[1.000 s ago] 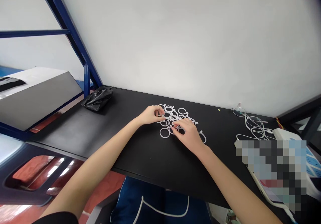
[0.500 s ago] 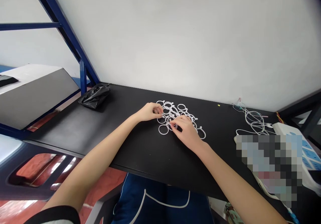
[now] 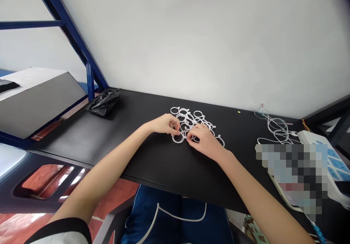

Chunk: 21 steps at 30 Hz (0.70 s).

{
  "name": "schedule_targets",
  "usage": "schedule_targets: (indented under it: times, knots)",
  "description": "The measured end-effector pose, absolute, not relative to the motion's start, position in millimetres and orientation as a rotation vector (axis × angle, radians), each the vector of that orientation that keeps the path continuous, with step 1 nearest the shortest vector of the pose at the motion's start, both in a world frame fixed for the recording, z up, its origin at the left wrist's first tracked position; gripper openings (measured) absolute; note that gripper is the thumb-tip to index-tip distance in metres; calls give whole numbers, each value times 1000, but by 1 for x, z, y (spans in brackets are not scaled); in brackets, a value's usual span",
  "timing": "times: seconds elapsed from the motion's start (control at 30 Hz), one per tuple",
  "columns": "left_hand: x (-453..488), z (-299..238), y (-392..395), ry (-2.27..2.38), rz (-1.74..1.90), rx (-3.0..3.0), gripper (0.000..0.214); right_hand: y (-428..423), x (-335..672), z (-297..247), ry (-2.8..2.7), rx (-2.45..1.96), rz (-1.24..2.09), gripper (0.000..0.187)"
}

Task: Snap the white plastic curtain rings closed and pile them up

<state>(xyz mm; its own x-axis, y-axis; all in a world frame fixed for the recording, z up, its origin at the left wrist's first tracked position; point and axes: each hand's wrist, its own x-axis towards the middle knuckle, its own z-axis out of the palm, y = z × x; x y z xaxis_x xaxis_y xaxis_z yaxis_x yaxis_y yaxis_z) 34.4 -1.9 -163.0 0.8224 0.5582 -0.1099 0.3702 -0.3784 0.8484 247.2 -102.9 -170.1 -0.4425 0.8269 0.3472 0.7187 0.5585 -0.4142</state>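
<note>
A loose pile of white curtain rings (image 3: 198, 114), each with a small knob, lies on the black table in front of me. My left hand (image 3: 166, 124) is at the pile's left side, thumb and fingertips closed on the upper edge of the front ring (image 3: 177, 142). From the right, my right hand (image 3: 203, 137) reaches over the pile, with thumb and forefinger pinched at the knob side of that same ring. Its palm and fingers hide several rings beneath. One more ring (image 3: 222, 140) shows just right of my right hand.
A crumpled black plastic bag (image 3: 104, 102) lies at the table's far left. On the right are tangled white cables (image 3: 279, 131), a white power strip (image 3: 314, 139) and a blurred-out device (image 3: 295, 178). A white wall (image 3: 202, 43) rises behind the table (image 3: 164, 167).
My left hand has shifted slightly right and down, from the pile's left edge to the front ring. My right fingertips have moved slightly down towards the same ring.
</note>
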Motion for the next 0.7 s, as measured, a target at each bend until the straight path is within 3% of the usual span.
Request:
schedule_targets:
  times: [0.27, 0.47, 0.7]
  knots:
    - [39, -168, -2, 767, 293, 2160, 29, -103, 247, -170, -2205, -1270, 266, 15]
    - [32, -160, 0, 715, 258, 2180, 16, -100, 248, -174, -2190, -1212, 216, 17]
    - [12, -148, 12, 783, 341, 2032, 31, -89, 242, -187, -2153, -1231, 135, 14]
